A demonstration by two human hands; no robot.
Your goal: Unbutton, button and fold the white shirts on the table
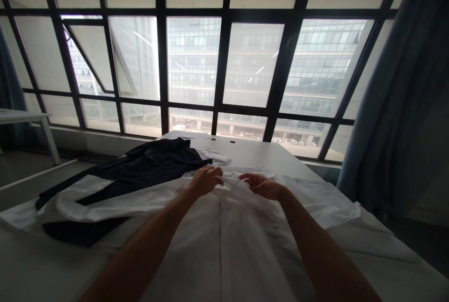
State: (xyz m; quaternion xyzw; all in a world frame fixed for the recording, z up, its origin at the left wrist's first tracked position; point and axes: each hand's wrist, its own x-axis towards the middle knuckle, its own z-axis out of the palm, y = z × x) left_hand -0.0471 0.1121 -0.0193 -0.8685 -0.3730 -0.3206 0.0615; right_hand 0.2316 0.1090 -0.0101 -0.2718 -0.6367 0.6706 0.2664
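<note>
A white button-up shirt (196,241) lies spread on the table, its button placket running down the middle toward me and its collar at the far end. One long sleeve stretches out to the left across dark clothing. My left hand (206,179) pinches the left side of the collar. On the other side, my right hand (261,185) grips the collar's right part with curled fingers. Both hands are close together, with a short stretch of collar between them. The fabric under my forearms is partly hidden.
A dark navy garment (154,159) lies on the left of the white table (266,150). More white cloth (315,199) spreads at right. Beyond the table stand black-framed windows (224,58), one tilted open. A blue curtain (382,119) hangs at right; another white table (24,115) stands far left.
</note>
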